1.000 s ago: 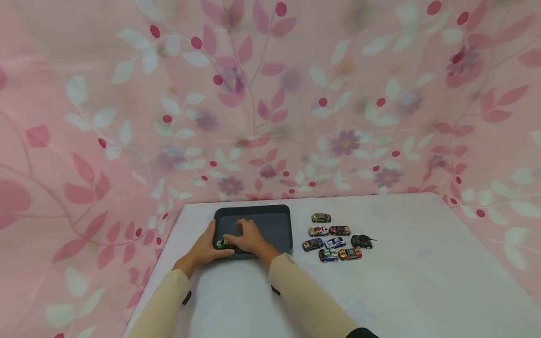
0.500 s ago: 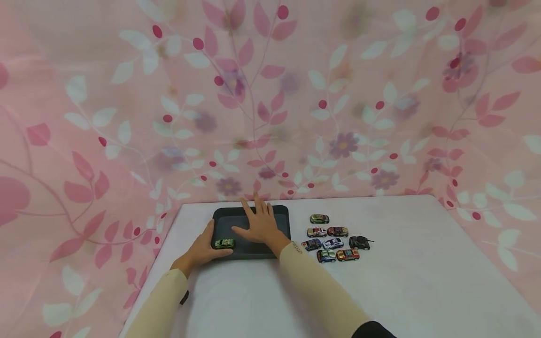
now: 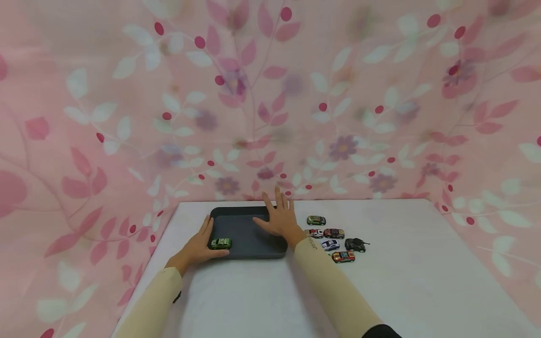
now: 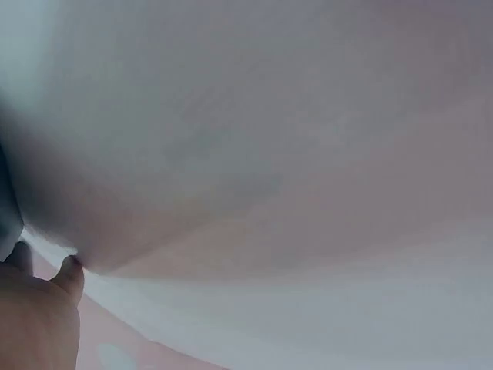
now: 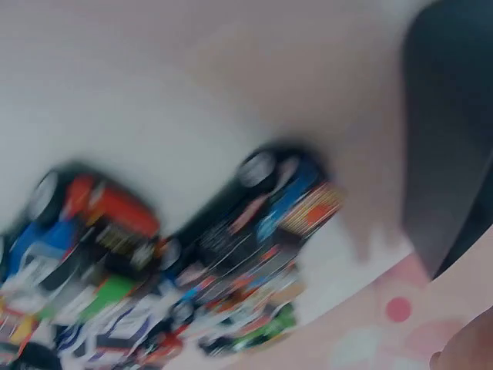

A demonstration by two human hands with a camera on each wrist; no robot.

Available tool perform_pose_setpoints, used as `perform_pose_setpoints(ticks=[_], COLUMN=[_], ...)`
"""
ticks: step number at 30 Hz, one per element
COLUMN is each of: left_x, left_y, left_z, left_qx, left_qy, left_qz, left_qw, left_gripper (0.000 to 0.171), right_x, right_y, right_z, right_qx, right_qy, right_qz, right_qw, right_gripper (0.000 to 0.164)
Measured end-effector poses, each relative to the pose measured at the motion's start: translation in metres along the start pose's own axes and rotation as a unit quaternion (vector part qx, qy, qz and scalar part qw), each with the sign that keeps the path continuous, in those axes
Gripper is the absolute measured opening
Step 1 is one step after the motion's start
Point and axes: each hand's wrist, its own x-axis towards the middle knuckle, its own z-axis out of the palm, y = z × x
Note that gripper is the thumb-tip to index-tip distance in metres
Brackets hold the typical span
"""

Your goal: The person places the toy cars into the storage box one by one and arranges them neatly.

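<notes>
On the white-covered table, we see a green toy car in the dark tray's near-left corner — the left hand, thumb apart from straight fingers, at the rim. The right hand, fingers spread, nothing held, is over the tray's right side. We judge this between picks — another would call for pinching one of the toy cars alongside.

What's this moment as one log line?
left hand: at tray, left side; right hand: at tray, right side; green car: in tray
</notes>
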Motion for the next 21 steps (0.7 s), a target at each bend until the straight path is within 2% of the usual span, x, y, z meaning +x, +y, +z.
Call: perform_pose_setpoints(ticks=[3,7,13,16,21], left_x=[0.000,-0.001,-0.002,0.003,0.009], left_y=[0.001,0.001,-0.003,0.000,0.003], left_z=[-0.003,-0.004,0.001,0.001,0.002], left_qx=[0.004,0.007,0.053,0.065,0.083], left_qy=[-0.008,0.001,0.011,0.015,0.030], left_qz=[0.004,0.017,0.016,0.018,0.024], left_qw=[1.0000,0.9998,0.9984,0.9976,0.9958], left_gripper=[0.132,0.134,0.133,0.127,0.116], right_x=[-0.003,-0.007,-0.009,-0.010,-0.015], right_y=[0.011,0.024,0.040,0.052,0.068], right_z=[-0.005,-0.007,0.002,0.002,0.000], right_qx=[-0.004,0.006,0.009,-0.010,-0.005], right_qy=[0.005,0.011,0.004,0.014,0.020], right_qz=[0.012,0.024,0.031,0.035,0.045], right_qw=[1.000,1.000,0.999,0.999,0.999], right_gripper=[0.092,0.091,0.091,0.089,0.087])
